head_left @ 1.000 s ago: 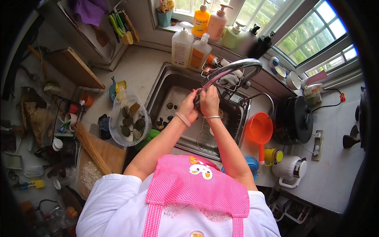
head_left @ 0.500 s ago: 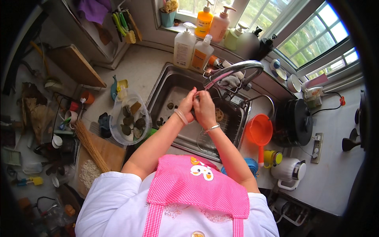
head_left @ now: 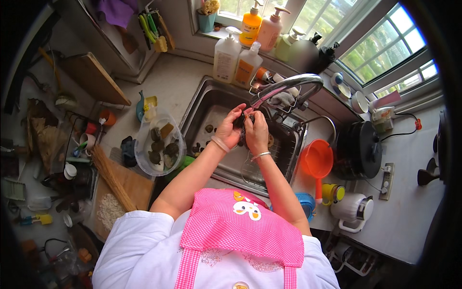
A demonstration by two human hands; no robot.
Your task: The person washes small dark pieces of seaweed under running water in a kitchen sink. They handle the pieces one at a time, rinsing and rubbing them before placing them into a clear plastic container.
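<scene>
Over the steel sink (head_left: 198,123), both of my hands are together beneath the curved tap (head_left: 288,81). My left hand (head_left: 231,130) cups one side of a dark, wet-looking lump (head_left: 243,124), its fingers bent around it. From the other side, the fingers of my right hand (head_left: 257,131) press on the same lump. What kind of thing it is cannot be made out, as my fingers cover much of it. Several small dark lumps (head_left: 209,128) lie on the sink floor left of my hands. More dark lumps (head_left: 155,157) sit in the clear plastic tub (head_left: 180,149) on the counter.
A wire rack (head_left: 281,153) stands in the sink's right side. To its right are a red ladle-shaped scoop (head_left: 317,158) and a black pot (head_left: 358,149). Pump bottles (head_left: 226,58) stand behind the sink. A wooden board (head_left: 130,178) with a straw whisk (head_left: 111,176) lies at left.
My hands have loosened and moved slightly apart, so more of the dark lump shows between them. The tub, sink and tap remain where they were.
</scene>
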